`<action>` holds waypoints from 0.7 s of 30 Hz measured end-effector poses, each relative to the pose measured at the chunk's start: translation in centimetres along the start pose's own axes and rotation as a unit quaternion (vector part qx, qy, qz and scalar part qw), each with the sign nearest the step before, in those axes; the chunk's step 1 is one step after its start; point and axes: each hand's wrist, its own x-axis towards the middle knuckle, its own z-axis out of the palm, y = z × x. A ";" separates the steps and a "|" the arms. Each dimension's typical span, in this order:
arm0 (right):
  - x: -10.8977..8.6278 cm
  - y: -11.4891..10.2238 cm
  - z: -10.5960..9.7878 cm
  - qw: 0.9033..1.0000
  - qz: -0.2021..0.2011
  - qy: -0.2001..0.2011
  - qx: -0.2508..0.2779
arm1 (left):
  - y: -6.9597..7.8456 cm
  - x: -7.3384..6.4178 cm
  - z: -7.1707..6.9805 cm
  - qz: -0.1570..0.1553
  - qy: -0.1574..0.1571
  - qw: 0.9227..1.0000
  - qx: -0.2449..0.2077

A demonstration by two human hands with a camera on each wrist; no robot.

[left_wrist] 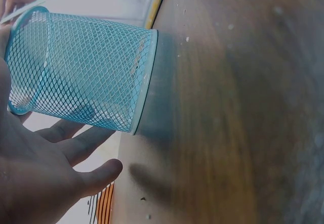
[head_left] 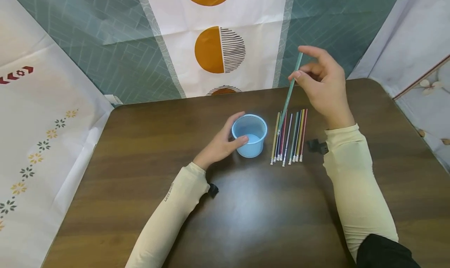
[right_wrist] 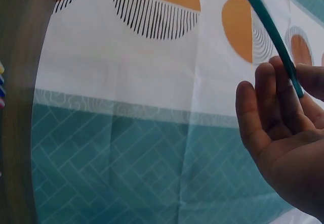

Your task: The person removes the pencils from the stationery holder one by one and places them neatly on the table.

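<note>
My left hand [head_left: 225,139] holds a light blue mesh pencil cup [head_left: 254,149], thumb at the near side of its rim and fingers round the far side. The cup [left_wrist: 86,67] stands upright on the table, its mouth facing up and its inside showing blue. Over the row of pencils, my right hand [head_left: 327,82] pinches a teal pencil [head_left: 291,89] between thumb and fingers near its upper end. This pencil slants down to the left, its lower end overlapping the row in the head view. In the right wrist view the pencil [right_wrist: 268,24] runs up from the fingertips.
Several coloured pencils [head_left: 299,137] lie side by side right of the cup, eraser ends toward me. They rest on a dark brown wooden table [head_left: 239,221]. A patterned cloth [head_left: 253,74] hangs behind the far edge, with white cloths at left and right.
</note>
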 end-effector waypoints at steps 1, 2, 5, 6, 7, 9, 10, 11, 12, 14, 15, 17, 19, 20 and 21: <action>0.0 0.1 -0.2 1.000 0.006 0.000 -0.005 | 0.0 -0.1 0.0 0.000 0.000 1.000 0.001; 0.0 0.2 -0.5 1.000 0.012 0.000 -0.012 | 0.0 -0.1 -0.1 0.002 -0.001 1.000 0.002; 0.0 0.6 -1.3 0.999 0.022 -0.008 -0.036 | 0.0 -0.1 -0.1 0.006 -0.003 1.000 0.001; 0.1 0.7 -1.5 0.999 0.023 -0.010 -0.043 | 0.0 0.0 -0.1 0.008 -0.003 1.000 -0.002; 0.1 0.9 -1.7 0.999 0.025 -0.012 -0.047 | -0.1 -0.1 -0.1 0.008 -0.003 1.000 -0.004; 0.1 1.3 -2.0 0.998 0.034 -0.014 -0.047 | -0.2 -0.2 -0.2 0.009 -0.002 1.000 -0.006; 0.1 1.4 -2.1 0.998 0.037 -0.013 -0.051 | -0.2 -0.2 -0.2 0.009 -0.002 1.000 -0.006; 0.1 1.6 -2.3 0.997 0.041 -0.011 -0.057 | -0.2 -0.2 -0.2 0.009 -0.002 1.000 -0.005; 0.1 1.8 -2.6 0.997 0.047 -0.009 -0.063 | -0.1 -0.2 -0.2 0.009 -0.002 1.000 -0.005; 0.1 2.1 -3.0 0.994 0.062 -0.008 -0.084 | -0.1 -0.2 -0.2 0.007 -0.001 1.000 -0.002; 0.1 2.3 -3.3 0.993 0.073 -0.008 -0.097 | 0.0 -0.2 -0.1 0.006 0.000 1.000 -0.002; 0.0 2.7 -3.8 0.987 0.094 -0.011 -0.126 | 0.1 -0.2 -0.1 0.003 0.000 1.000 -0.002; -0.1 3.2 -4.4 0.982 0.118 -0.016 -0.149 | 0.1 -0.4 -0.1 0.000 0.000 1.000 -0.002; -0.2 3.4 -4.7 0.979 0.130 -0.019 -0.158 | 0.1 -0.4 0.0 -0.001 -0.001 1.000 -0.002; -0.3 3.7 -5.0 0.976 0.143 -0.024 -0.165 | 0.1 -0.5 0.0 0.000 -0.002 1.000 -0.003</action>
